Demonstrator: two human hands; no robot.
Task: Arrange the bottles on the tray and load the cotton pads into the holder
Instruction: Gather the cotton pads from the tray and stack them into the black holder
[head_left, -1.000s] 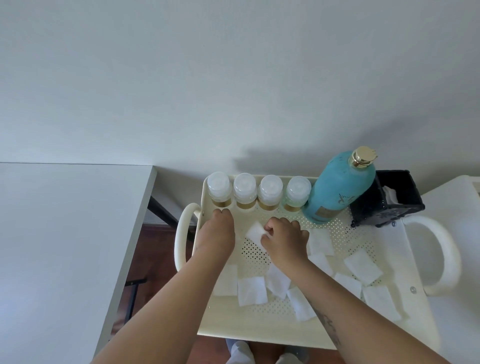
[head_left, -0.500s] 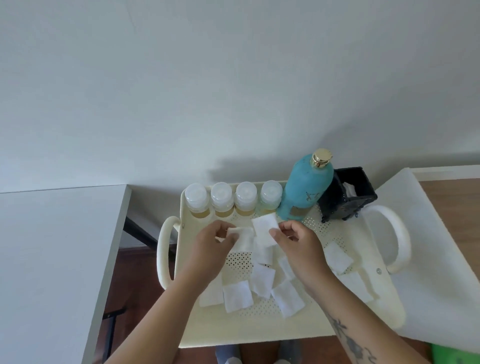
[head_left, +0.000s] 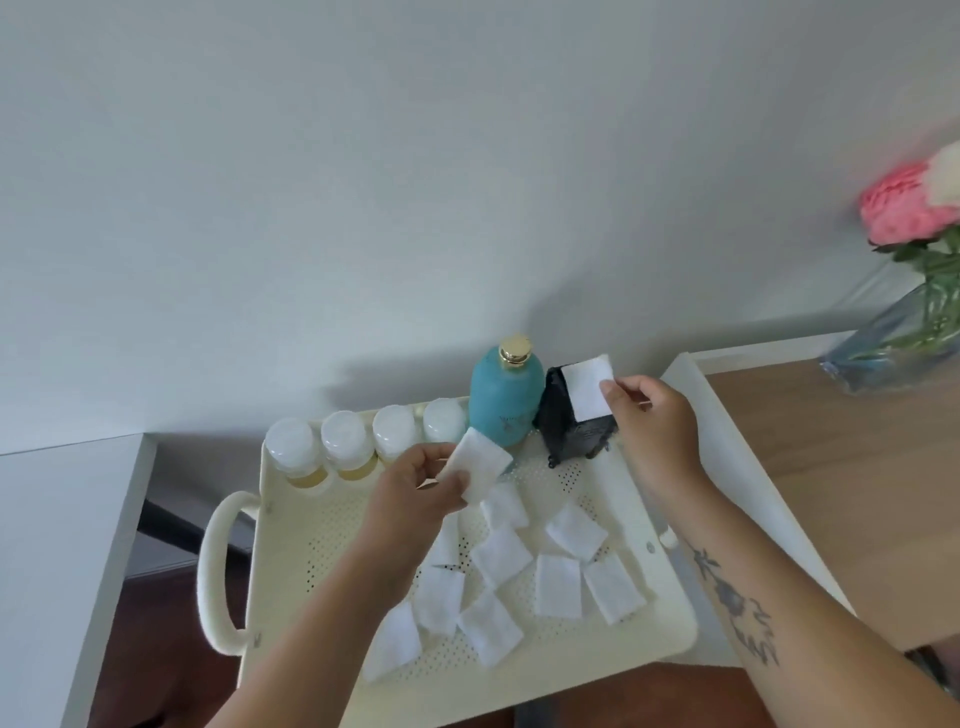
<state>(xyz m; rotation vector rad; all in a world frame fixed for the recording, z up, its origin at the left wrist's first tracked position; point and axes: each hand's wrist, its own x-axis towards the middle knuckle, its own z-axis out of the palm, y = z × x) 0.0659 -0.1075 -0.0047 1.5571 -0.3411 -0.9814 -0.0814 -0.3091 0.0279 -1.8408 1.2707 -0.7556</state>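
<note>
A cream perforated tray (head_left: 322, 561) carries several small white-capped bottles (head_left: 345, 441) along its far edge. Right of them stand a tall teal bottle (head_left: 501, 405) with a gold cap and a black holder (head_left: 571, 431). My right hand (head_left: 654, 421) pinches a white cotton pad (head_left: 587, 387) at the holder's open top. My left hand (head_left: 415, 499) holds another cotton pad (head_left: 480, 465) above the tray, in front of the teal bottle. Several loose cotton pads (head_left: 501, 556) lie scattered on the tray floor.
A white table (head_left: 47, 545) stands to the left. To the right is a wooden surface (head_left: 831, 493) with a white board (head_left: 737, 467) beside the tray. A glass vase (head_left: 904, 338) with pink flowers sits at the far right. The wall rises behind the tray.
My right hand has carried its pad from the tray's middle up to the holder's top. My left hand has lifted a pad off the tray. The view has swung right.
</note>
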